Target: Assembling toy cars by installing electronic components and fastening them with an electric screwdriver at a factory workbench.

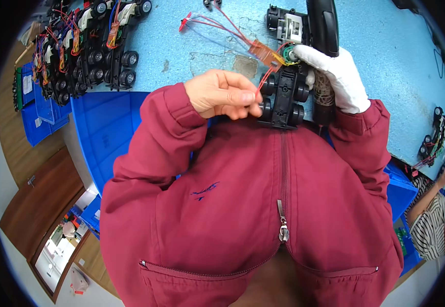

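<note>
Bare, with thumb and fingers pinched together, my left hand (227, 96) holds the ends of thin red wires (263, 81). These lead to a small brown circuit board (264, 53) over a black toy vehicle chassis (284, 97). The chassis stands with its wheels to the sides near the table's front edge. In a white glove, my right hand (341, 77) is wrapped around a long black tool (323, 25) that looks like an electric screwdriver. One gloved finger reaches left to a round green part (289, 53) on the chassis. The tool's lower section looks frayed or string-wrapped.
Several similar wired chassis (97, 46) stand in rows at the far left of the blue table (181, 66). More chassis (433, 135) lie at the right edge. A blue bin (105, 133) stands below the table's left front. Another person (432, 220) sits at the lower right.
</note>
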`<state>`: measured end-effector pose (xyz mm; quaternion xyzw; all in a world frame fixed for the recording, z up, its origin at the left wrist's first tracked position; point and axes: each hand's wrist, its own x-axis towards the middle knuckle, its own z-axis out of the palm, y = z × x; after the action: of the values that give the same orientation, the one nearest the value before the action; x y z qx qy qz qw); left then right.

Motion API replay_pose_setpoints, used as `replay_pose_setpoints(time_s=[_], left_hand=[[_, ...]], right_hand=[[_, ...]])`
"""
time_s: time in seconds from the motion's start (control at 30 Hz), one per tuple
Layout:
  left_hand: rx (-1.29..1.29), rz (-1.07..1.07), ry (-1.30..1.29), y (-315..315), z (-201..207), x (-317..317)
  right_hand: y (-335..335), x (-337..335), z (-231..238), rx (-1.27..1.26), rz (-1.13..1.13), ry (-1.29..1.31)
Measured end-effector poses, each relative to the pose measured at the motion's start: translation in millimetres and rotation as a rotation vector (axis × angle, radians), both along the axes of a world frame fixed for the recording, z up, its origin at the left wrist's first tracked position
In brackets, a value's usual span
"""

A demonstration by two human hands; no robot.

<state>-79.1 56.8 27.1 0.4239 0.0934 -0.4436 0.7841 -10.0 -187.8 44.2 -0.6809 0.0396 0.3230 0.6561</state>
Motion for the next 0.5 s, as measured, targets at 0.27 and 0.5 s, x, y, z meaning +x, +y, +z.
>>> replay_pose_setpoints(time_s=[0.27, 0.5], left_hand=[[0.057, 0.229, -0.332, -39, 45, 32], [0.32, 0.331, -0.569, -43, 24, 4]], right_hand=[[-6, -7, -10, 0.154, -0.075, 0.042], [-24, 0, 14, 0.301, -0.365, -0.098]])
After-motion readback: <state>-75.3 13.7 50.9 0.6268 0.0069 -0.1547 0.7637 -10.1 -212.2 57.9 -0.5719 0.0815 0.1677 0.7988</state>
